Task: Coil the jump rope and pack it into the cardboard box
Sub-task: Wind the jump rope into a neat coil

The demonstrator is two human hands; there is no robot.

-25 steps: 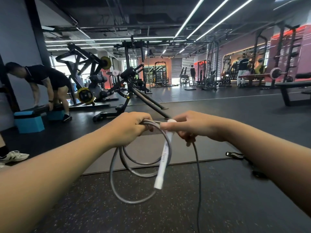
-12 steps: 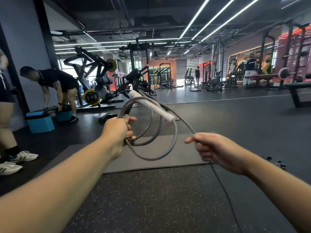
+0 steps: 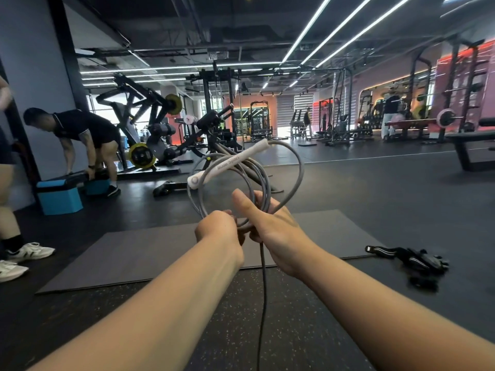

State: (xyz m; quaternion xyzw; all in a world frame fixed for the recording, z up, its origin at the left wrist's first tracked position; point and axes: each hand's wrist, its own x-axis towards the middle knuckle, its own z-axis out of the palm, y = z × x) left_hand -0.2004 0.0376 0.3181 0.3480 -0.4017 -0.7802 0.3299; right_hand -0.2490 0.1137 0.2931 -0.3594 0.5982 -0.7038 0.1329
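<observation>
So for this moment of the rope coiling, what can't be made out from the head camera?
- Cardboard box: nowhere in the head view.
- Jump rope: its loose end leaves the bottom edge; a second handle isn't visible, only the white handle.
- Left hand fingers: behind the hand's back.
- Handle lettering: too blurred to read.

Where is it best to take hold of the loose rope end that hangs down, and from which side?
Probably grip the hanging rope just below the two hands, coming from the right: the right hand is nearest, and the left hand pinches the coils.
</observation>
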